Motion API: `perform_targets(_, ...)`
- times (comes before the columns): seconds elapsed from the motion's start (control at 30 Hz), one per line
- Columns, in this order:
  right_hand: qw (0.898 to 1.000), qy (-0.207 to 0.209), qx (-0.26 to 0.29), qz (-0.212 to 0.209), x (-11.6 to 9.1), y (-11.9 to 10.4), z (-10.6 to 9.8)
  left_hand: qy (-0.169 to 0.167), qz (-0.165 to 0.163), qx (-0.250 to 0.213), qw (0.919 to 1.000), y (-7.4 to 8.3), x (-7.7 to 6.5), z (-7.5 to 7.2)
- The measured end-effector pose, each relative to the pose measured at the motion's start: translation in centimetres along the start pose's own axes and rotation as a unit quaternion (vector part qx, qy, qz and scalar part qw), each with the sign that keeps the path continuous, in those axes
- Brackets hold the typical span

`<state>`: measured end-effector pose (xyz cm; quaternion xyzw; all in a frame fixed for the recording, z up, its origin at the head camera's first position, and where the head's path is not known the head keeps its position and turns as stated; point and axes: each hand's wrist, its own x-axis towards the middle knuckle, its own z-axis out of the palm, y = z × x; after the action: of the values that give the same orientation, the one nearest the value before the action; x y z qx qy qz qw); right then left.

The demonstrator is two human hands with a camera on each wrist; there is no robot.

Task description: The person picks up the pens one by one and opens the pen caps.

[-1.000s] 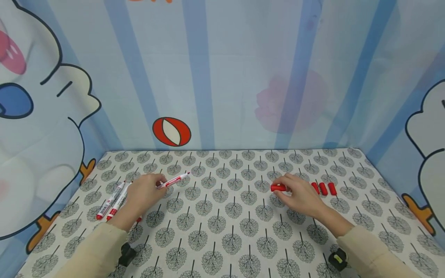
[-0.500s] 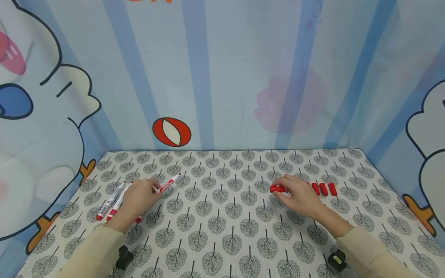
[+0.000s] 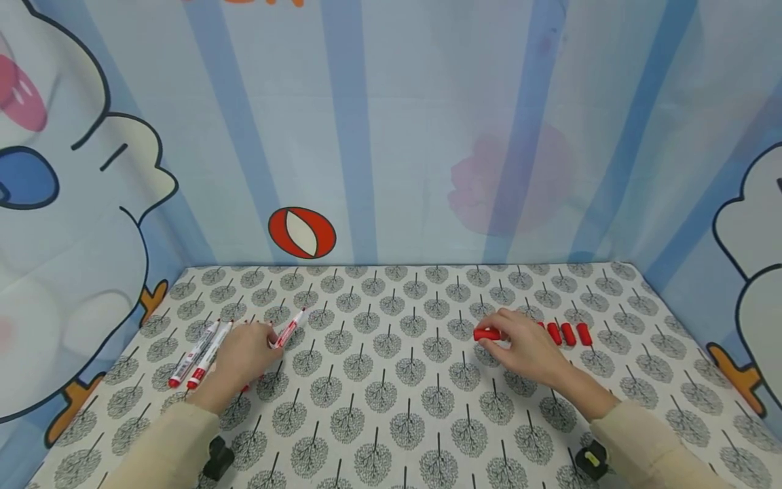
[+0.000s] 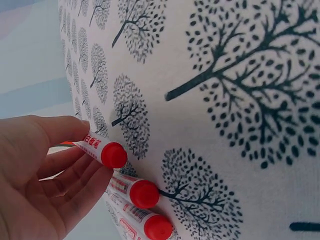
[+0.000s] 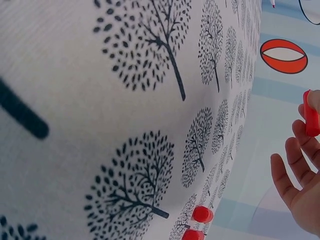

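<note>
My left hand (image 3: 244, 350) pinches a white whiteboard marker (image 3: 290, 329) with red lettering, its bare red tip pointing away and up to the right. In the left wrist view the red end of this marker (image 4: 102, 150) sticks out from thumb and fingers, just above other markers (image 4: 131, 189) on the cloth. Uncapped white markers (image 3: 210, 356) lie side by side to the left of this hand, which partly covers the group. My right hand (image 3: 525, 345) pinches a red marker cap (image 3: 487, 334) between thumb and fingertips; in the right wrist view its other fingers are spread.
Several red caps (image 3: 568, 333) lie in a row beyond the right hand, which overlaps part of the row. The table has a white cloth (image 3: 391, 380) printed with grey trees. A blue striped cartoon curtain (image 3: 397, 136) stands behind it and at both sides.
My left hand has drawn back to the left with the marker, whose tip has swung from pointing right to a steeper slant. The right hand and cap have hardly moved.
</note>
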<state>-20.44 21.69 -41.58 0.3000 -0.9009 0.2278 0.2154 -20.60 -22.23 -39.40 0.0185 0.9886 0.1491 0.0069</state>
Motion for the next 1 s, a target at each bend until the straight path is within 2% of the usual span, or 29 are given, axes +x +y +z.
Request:
perform_targets(0.13,1.000,-0.001,0.001,-0.002,0.03,-0.04,0.01,-0.012,-0.012,-0.008,0.9998,0.08,-0.14,0.34)
perform_targets(0.43,1.000,-0.004,-0.001,-0.003,0.17,-0.18,-0.15,-0.002,-0.019,0.004,0.9998,-0.07,-0.02,0.77)
perform_targets(1.0,1.000,-0.012,-0.002,0.007,0.06,-0.17,-0.08,-0.012,-0.032,0.014,0.9993,-0.06,-0.29,0.90)
